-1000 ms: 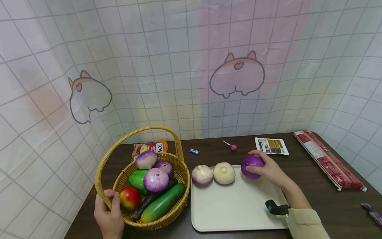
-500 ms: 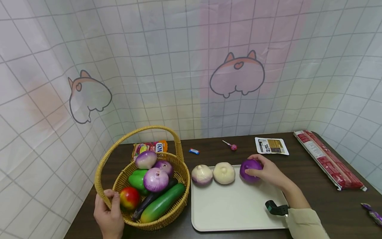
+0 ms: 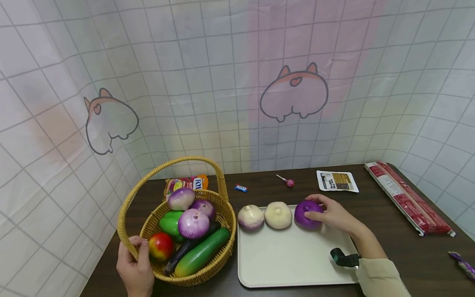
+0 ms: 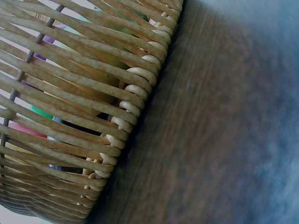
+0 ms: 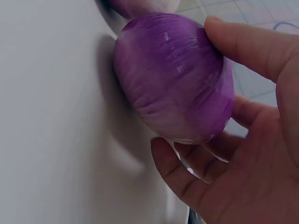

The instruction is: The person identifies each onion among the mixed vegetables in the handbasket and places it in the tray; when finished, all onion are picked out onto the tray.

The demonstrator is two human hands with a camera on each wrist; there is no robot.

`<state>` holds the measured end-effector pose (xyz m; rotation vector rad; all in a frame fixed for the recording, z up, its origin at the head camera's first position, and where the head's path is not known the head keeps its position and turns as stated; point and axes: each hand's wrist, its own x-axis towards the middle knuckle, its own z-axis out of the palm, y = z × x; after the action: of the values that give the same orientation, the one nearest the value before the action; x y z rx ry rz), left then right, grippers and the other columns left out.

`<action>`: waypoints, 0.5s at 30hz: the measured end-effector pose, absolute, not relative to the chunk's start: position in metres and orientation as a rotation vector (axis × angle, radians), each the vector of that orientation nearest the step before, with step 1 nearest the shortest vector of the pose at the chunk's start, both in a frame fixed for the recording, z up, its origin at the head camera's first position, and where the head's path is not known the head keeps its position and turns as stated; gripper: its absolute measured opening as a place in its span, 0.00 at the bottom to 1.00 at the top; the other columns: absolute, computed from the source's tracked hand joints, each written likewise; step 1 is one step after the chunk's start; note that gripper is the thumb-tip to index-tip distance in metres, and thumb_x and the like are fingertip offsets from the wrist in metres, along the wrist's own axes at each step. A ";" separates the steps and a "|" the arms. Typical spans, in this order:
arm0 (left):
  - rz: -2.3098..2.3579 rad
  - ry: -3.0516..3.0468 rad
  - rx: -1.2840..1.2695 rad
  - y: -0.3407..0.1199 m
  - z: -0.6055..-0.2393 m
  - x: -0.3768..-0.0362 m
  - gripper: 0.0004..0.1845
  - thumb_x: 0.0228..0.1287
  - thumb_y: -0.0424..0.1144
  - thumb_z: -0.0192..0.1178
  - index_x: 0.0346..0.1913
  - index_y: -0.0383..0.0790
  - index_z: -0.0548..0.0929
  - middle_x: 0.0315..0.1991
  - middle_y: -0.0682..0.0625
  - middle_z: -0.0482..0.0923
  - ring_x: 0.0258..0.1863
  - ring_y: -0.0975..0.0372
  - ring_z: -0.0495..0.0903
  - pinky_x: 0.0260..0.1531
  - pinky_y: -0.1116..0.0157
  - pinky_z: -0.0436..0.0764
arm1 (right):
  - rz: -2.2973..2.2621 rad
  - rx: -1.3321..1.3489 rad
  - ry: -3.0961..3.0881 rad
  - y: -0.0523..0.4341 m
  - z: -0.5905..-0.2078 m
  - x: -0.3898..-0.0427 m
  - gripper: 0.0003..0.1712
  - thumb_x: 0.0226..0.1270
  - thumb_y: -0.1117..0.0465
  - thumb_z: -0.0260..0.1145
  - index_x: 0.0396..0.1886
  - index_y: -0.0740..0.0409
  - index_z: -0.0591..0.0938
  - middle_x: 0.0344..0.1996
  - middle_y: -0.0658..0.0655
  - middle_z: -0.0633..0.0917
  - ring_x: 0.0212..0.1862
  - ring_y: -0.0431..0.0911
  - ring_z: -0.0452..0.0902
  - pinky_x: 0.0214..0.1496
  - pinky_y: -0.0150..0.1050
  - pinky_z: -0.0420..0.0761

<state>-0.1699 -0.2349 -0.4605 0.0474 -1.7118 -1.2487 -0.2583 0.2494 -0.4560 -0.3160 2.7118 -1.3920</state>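
While my left hand (image 3: 135, 264) grips the basket (image 3: 222, 243) to steady it, my right hand (image 3: 335, 214) holds the onion (image 3: 306, 214) on the tray (image 3: 293, 264); it rests rightmost in the far row.

Inside the wicker basket (image 3: 222, 231), the dark eggplant (image 3: 185, 249) shows only as a strip, its far end buried under the cucumber (image 3: 202, 253) and the striped purple onion (image 3: 193, 223), and the snack bag (image 3: 185, 182) behind the basket is half hidden by the rim, so only part of its lettering reads. In the left wrist view the basket weave (image 4: 79, 116) fills the left side and is cut off at 3 edges, with only blurred scraps of colour showing through the gaps. To the right of the basket, the print on the flat packet (image 3: 337, 181) is too small to read, and the purple wrapper (image 3: 462, 266) is cut by the picture's right edge.
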 end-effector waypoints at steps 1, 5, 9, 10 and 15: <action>-1.249 -1.713 0.050 -0.234 -0.460 -0.169 0.02 0.60 0.16 0.54 0.30 0.19 0.74 0.34 0.50 0.72 0.38 0.68 0.71 0.41 0.76 0.67 | -1.391 -0.315 2.711 0.249 -0.456 -0.258 0.33 0.61 0.52 0.70 0.62 0.61 0.73 0.51 0.62 0.79 0.50 0.53 0.75 0.44 0.42 0.76; -1.251 -1.719 0.059 -0.233 -0.458 -0.168 0.02 0.60 0.16 0.54 0.30 0.19 0.74 0.34 0.50 0.72 0.38 0.68 0.71 0.41 0.76 0.67 | -1.383 -0.300 2.718 0.249 -0.457 -0.258 0.33 0.61 0.52 0.70 0.61 0.63 0.73 0.53 0.64 0.78 0.51 0.55 0.75 0.45 0.44 0.77; -1.250 -1.720 0.065 -0.232 -0.457 -0.167 0.02 0.59 0.16 0.54 0.30 0.19 0.74 0.34 0.50 0.72 0.38 0.68 0.71 0.41 0.76 0.67 | -1.374 -0.306 2.723 0.250 -0.459 -0.259 0.32 0.60 0.53 0.70 0.61 0.62 0.73 0.54 0.64 0.77 0.52 0.56 0.75 0.48 0.48 0.78; -1.250 -1.719 0.064 -0.232 -0.456 -0.167 0.02 0.60 0.16 0.54 0.30 0.19 0.74 0.34 0.50 0.72 0.38 0.68 0.71 0.41 0.76 0.67 | -1.376 -0.310 2.723 0.250 -0.459 -0.259 0.32 0.60 0.53 0.70 0.61 0.62 0.73 0.54 0.64 0.77 0.53 0.57 0.74 0.49 0.49 0.78; -1.248 -1.714 0.056 -0.231 -0.455 -0.167 0.02 0.59 0.16 0.54 0.30 0.19 0.74 0.34 0.49 0.72 0.39 0.68 0.71 0.42 0.76 0.68 | -1.379 -0.329 2.752 0.250 -0.459 -0.259 0.30 0.61 0.54 0.68 0.60 0.61 0.74 0.55 0.64 0.77 0.56 0.59 0.73 0.51 0.51 0.77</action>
<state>-0.1668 -0.2314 -0.4554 0.0559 -1.7138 -1.2483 -0.2591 0.2504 -0.4589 -0.3292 2.7520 -1.3791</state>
